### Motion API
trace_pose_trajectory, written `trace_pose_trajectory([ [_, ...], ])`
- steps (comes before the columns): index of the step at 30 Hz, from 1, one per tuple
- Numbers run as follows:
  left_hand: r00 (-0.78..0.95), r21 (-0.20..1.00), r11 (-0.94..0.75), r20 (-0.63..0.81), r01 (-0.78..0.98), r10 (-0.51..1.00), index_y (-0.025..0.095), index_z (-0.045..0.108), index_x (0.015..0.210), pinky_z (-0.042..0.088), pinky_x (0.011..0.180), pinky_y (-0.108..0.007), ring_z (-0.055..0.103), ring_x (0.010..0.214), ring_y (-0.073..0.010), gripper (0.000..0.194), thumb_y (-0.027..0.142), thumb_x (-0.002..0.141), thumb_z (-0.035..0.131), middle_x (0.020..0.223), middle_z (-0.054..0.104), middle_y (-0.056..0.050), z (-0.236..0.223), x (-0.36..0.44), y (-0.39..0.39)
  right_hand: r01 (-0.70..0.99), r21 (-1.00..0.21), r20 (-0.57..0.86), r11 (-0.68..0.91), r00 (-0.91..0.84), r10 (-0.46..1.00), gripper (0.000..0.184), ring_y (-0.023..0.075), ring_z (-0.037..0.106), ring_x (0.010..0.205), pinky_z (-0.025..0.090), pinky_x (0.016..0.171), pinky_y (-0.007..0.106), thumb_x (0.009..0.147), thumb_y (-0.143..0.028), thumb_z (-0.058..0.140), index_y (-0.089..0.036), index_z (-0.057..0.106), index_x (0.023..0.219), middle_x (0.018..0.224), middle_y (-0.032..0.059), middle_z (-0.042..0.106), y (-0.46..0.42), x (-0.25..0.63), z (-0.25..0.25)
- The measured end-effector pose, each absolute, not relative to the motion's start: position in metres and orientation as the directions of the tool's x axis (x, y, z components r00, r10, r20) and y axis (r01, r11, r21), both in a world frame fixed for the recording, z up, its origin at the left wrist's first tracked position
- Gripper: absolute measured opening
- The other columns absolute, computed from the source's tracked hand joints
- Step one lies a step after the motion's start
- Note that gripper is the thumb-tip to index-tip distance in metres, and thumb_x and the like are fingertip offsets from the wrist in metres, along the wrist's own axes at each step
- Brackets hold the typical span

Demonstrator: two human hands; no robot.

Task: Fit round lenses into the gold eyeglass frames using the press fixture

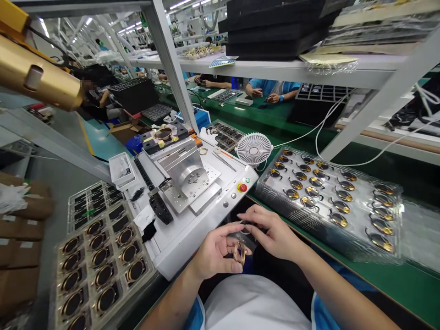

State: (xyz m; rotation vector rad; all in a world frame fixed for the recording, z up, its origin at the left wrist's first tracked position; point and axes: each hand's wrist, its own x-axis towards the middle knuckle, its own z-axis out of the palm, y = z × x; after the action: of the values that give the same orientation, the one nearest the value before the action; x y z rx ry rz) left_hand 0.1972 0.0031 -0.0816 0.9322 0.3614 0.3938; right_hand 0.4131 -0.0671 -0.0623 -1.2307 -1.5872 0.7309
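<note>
My left hand (218, 252) is closed around a gold watch case ring (239, 253), held between thumb and fingers in front of my body. Close beside it, my right hand (270, 229) pinches a small dark round part (245, 227); the left index fingertip also reaches this part. What exactly the small part is, I cannot make out. Ahead and to the left of both hands stands a white machine (192, 220) with a metal fixture (194, 176) on top. A red emergency button (243, 188) sits near its corner.
At left, a clear tray (117, 261) holds several gold-rimmed round parts. A stack of trays (319, 220) with gold discs on ribbon cables stands at right. Behind the machine corner is a white fan (254, 149). Tweezers (225, 160) lie on the machine. Co-workers (273, 89) sit across the bench.
</note>
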Motion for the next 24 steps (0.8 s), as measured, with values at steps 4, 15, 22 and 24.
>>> trace_pose_trajectory([
  [4,0.833,0.78,0.582,-0.152,-0.23,0.533,0.022,0.068,0.131,0.052,0.058,-0.023,0.074,0.088,-0.024,0.093,0.043,0.048,0.103,0.132,0.066,-0.017,-0.087,0.188,0.0,0.195,-0.945,0.251,0.264,-0.09,0.964,0.032,0.0134,0.062,0.071,0.058,0.054,0.024,0.104,-0.023,0.05,-0.029,0.073,0.127,0.103,0.0069,0.055,-0.062,0.406,-0.075],
  [15,0.691,0.751,0.571,-0.219,-0.331,0.689,0.014,0.067,0.133,0.051,0.069,-0.026,0.074,0.089,-0.0257,0.095,0.051,0.052,0.099,0.096,0.077,-0.012,-0.11,0.169,-0.003,0.352,-0.856,0.408,0.378,0.014,0.913,0.016,0.0231,0.065,0.095,0.055,0.083,0.037,0.095,-0.025,0.063,-0.02,0.07,0.081,0.098,0.0089,0.065,-0.023,0.387,-0.075],
  [22,0.635,0.827,0.459,-0.17,-0.323,0.754,0.016,0.065,0.137,0.051,0.074,-0.029,0.073,0.094,-0.027,0.095,0.05,0.055,0.098,0.095,0.078,-0.012,-0.106,0.158,0.002,0.394,-0.919,0.182,0.033,0.347,0.92,0.016,0.0183,0.057,0.062,0.047,0.063,0.031,0.083,-0.034,0.064,-0.021,0.059,0.075,0.067,0.0005,0.062,0.073,0.389,-0.085],
  [24,0.611,0.859,0.406,-0.145,-0.312,0.778,0.016,0.063,0.141,0.052,0.074,-0.03,0.073,0.095,-0.0275,0.099,0.053,0.055,0.098,0.097,0.078,-0.012,-0.104,0.154,0.0,0.424,-0.906,0.188,0.008,0.386,0.903,0.015,0.0187,0.056,0.063,0.047,0.066,0.032,0.079,-0.035,0.067,-0.021,0.059,0.077,0.069,0.0005,0.062,0.081,0.389,-0.087],
])
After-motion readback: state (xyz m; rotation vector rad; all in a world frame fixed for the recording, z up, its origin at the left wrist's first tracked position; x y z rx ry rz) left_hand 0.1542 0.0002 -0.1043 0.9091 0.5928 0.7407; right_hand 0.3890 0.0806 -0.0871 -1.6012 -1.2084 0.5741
